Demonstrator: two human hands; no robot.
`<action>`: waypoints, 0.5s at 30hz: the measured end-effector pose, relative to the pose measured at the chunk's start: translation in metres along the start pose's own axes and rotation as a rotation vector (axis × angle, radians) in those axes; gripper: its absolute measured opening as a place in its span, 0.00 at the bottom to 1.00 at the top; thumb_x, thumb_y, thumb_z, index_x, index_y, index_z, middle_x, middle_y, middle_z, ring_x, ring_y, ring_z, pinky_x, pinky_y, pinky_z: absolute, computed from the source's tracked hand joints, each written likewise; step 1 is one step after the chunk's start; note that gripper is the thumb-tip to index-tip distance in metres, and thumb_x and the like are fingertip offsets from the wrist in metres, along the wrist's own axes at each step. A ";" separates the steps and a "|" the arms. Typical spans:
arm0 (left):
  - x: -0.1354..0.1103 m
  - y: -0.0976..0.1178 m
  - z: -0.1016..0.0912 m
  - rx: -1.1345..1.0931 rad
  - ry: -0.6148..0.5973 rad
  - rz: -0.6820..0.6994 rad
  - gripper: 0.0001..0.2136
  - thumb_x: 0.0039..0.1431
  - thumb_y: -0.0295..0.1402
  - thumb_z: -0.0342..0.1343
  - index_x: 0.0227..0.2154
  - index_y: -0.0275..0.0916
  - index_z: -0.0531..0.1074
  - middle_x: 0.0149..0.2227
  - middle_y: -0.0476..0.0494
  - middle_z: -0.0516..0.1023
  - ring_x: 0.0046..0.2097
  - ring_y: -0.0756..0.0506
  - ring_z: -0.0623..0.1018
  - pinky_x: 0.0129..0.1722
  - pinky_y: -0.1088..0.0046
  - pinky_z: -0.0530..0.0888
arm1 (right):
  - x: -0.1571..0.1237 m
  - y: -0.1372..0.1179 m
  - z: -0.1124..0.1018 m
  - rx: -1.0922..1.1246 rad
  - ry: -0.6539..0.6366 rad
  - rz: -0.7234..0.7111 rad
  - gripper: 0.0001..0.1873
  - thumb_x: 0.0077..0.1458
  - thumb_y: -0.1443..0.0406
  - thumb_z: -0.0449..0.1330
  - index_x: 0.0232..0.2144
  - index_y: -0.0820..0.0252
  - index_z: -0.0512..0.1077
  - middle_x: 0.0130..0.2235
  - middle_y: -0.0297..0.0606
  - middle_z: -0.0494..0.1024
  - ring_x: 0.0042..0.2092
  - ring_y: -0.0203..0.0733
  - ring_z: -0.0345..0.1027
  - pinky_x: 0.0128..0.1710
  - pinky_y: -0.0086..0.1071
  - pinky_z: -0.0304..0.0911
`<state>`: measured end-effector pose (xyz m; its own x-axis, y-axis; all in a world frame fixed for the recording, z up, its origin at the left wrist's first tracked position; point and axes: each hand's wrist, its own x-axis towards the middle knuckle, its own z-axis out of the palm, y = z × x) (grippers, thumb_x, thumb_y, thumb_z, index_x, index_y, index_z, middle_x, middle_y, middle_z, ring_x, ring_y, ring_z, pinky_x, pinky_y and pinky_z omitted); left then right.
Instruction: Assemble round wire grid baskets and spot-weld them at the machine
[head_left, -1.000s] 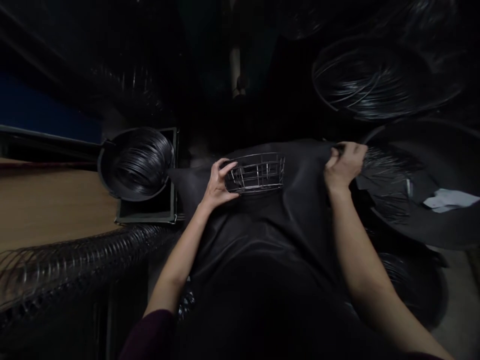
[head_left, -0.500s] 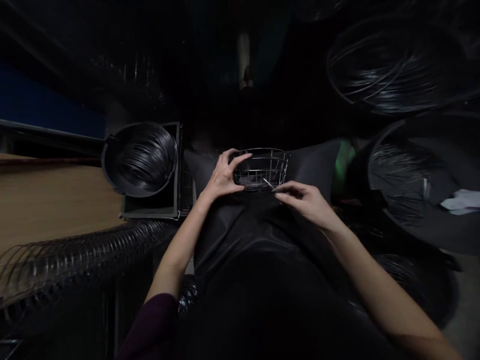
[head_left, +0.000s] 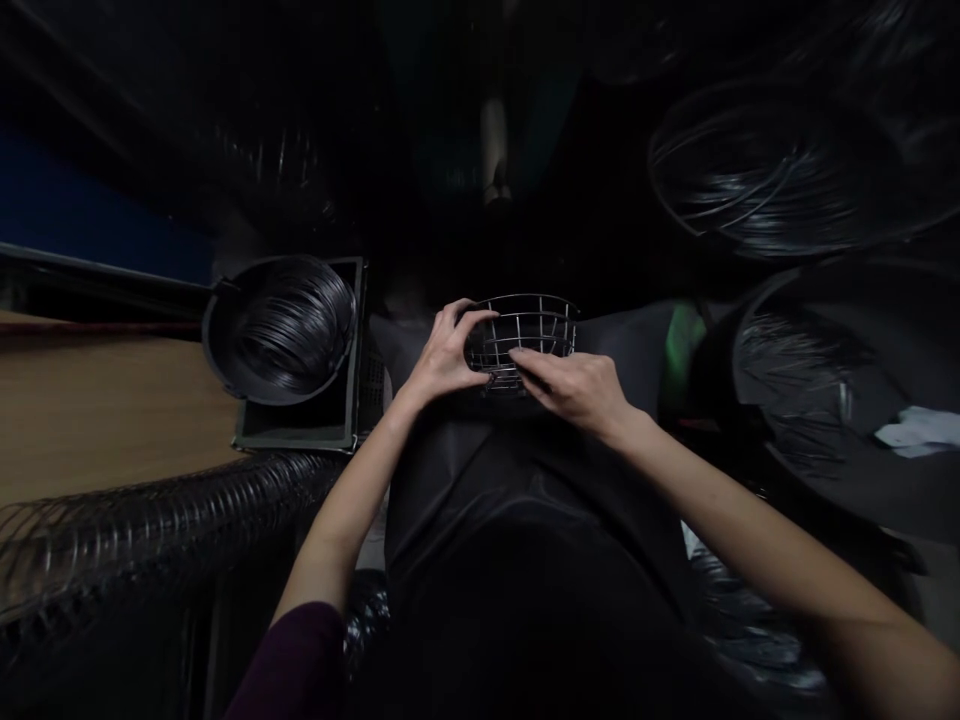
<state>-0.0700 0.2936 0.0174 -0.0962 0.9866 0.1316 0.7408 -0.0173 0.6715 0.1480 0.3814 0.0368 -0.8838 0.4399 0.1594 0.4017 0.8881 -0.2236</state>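
A small curved basket-like frame of shiny metal wire (head_left: 519,317) stands over my dark-covered lap. My left hand (head_left: 444,352) grips its left side, with the thumb low and the fingers over the upper rim. Against the front of the frame, my right hand (head_left: 574,388) is pinched, fingertips at the middle wires. The short metal wire seen in that pinch a moment ago is hidden behind the fingers now. A dark apron or cloth (head_left: 517,475) covers my lap beneath the frame.
At left, a black bucket with coiled wire (head_left: 296,330) sits on a crate (head_left: 351,400), near a wooden surface (head_left: 112,400) and a long row of wire rings (head_left: 165,515). At right are a large tub with loose wires (head_left: 780,390), a white cloth (head_left: 922,430) and another wire coil (head_left: 772,200).
My right hand has moved left with the short wire, from beside the frame onto its front. My left hand keeps its grip. The view has tilted slightly upward.
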 end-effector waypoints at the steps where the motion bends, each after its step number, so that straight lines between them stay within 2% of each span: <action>1: 0.005 0.000 -0.006 -0.003 0.033 0.008 0.39 0.41 0.34 0.71 0.58 0.42 0.64 0.60 0.34 0.59 0.64 0.33 0.62 0.64 0.49 0.65 | 0.008 0.003 -0.004 -0.004 0.032 -0.029 0.18 0.66 0.60 0.53 0.52 0.52 0.77 0.48 0.34 0.80 0.32 0.36 0.76 0.31 0.30 0.64; 7: 0.037 0.006 -0.039 0.048 0.182 0.047 0.39 0.39 0.31 0.72 0.57 0.44 0.65 0.59 0.36 0.60 0.63 0.32 0.64 0.64 0.48 0.66 | 0.057 0.017 -0.021 -0.103 0.196 -0.138 0.18 0.63 0.63 0.55 0.53 0.53 0.77 0.49 0.35 0.80 0.26 0.33 0.71 0.26 0.30 0.62; 11: 0.048 0.005 -0.041 0.034 0.206 0.040 0.39 0.38 0.30 0.72 0.57 0.43 0.65 0.60 0.35 0.60 0.63 0.31 0.64 0.64 0.48 0.66 | 0.070 0.023 -0.021 -0.145 0.299 -0.172 0.18 0.62 0.67 0.56 0.52 0.54 0.77 0.48 0.35 0.80 0.25 0.32 0.71 0.25 0.29 0.62; 15: 0.054 0.000 -0.041 -0.018 0.170 0.067 0.40 0.37 0.31 0.72 0.57 0.42 0.65 0.60 0.35 0.62 0.64 0.31 0.63 0.64 0.48 0.65 | 0.071 0.032 -0.020 -0.096 0.390 -0.269 0.15 0.64 0.66 0.56 0.49 0.55 0.78 0.46 0.33 0.81 0.28 0.34 0.74 0.28 0.28 0.66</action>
<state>-0.1025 0.3407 0.0547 -0.1591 0.9415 0.2970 0.7372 -0.0868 0.6701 0.1026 0.4434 0.0603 -0.8111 0.1939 0.5518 0.2078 0.9774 -0.0380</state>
